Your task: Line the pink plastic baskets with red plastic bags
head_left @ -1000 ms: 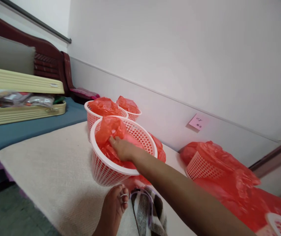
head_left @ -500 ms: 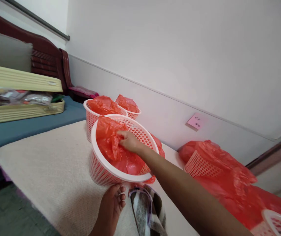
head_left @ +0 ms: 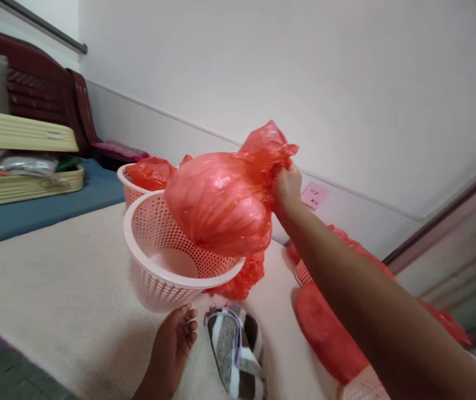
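My right hand [head_left: 287,186] is closed on the bunched neck of a red plastic bag [head_left: 221,203]. The bag is puffed out and hangs above the far rim of a white perforated basket [head_left: 154,266], which stands tilted on a cream mat [head_left: 54,278]. The basket's inside shows bare. More red plastic [head_left: 242,278] lies behind the basket on the mat. My left hand is out of view. A bare foot [head_left: 171,350] rests on the mat just in front of the basket.
Another basket [head_left: 128,189] lined with a red bag stands behind the first. Further baskets and red bags [head_left: 325,333] lie at the right under my arm. A striped cloth [head_left: 233,350] lies by the foot. An open yellow case [head_left: 21,186] sits at the left; a pink note [head_left: 315,195] is on the wall.
My right hand took hold of the red bag inside the basket and lifted it up and to the right, out of the basket. The view has shifted right.
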`<state>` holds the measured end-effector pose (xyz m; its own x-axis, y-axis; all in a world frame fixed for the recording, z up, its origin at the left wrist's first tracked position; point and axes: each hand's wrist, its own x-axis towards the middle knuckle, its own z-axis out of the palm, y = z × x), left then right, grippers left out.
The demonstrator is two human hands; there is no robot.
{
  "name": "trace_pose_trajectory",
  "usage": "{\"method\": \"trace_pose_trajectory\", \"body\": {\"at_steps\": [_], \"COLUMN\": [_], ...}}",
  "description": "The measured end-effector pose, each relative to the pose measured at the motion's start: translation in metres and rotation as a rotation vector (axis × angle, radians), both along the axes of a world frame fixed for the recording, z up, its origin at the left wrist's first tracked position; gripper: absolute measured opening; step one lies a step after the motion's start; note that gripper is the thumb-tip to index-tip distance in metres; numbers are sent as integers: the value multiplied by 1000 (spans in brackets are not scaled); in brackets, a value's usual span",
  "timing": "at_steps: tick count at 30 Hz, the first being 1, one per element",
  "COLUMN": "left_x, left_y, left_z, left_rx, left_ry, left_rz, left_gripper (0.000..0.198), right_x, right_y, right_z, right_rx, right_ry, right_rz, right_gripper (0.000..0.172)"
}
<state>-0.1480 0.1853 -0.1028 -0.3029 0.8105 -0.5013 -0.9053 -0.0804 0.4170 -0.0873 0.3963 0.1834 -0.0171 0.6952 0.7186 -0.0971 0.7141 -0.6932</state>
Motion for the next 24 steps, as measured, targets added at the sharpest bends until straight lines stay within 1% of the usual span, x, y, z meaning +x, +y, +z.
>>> {"method": "trace_pose_trajectory", "body": {"at_steps": [2, 3, 5, 7, 8, 10, 12, 15, 16, 18, 19, 20, 22, 24], "left_x": [2, 3, 6, 9, 11, 13, 15, 17, 18, 21, 23, 25, 27, 28], "left_y": [1, 1, 1, 1, 1, 2, 4, 8, 9, 11, 12, 13, 13, 13], "left_z": [-2, -3, -4, -6, -6, -7, -8, -9, -10, -11, -12, -13, -15, -16], "left_rx": [-2, -4, -13, -21, -25, -32, -38, -42, -42, -34, -25, -15, 3, 5], "left_ry": [7, 13, 25, 32, 35, 48, 71, 120, 143, 201, 234, 267, 337, 426], "left_rz": [-7, -12, -23, -36, -42, -48, -45, -43, -42, -44, -49, -57, -81, -82], "left_gripper": [5, 6, 6, 7, 7, 7, 8, 8, 7, 4, 2, 3, 14, 23], "right_x": [27, 41, 71, 98, 110, 129, 139, 138, 133, 118, 110, 101, 86, 74], "right_y": [11, 17, 28, 36, 39, 42, 43, 37, 32, 21, 14, 7, -5, -15], "right_z": [11, 14, 12, 3, -5, -23, -42, -67, -73, -85, -89, -91, -94, -92], "right_rx": [42, 62, 97, 110, 107, 80, 31, -43, -62, -85, -96, -104, -122, -139], "right_ry": [42, 51, 47, 27, 13, -7, -10, -29, -51, -108, -132, -141, -146, -144], "right_rz": [-148, -232, -401, -516, -548, -583, -590, -529, -479, -332, -249, -173, -38, 86], "right_gripper": [10, 8, 6, 8, 9, 10, 12, 16, 16, 15, 15, 17, 19, 18]}}
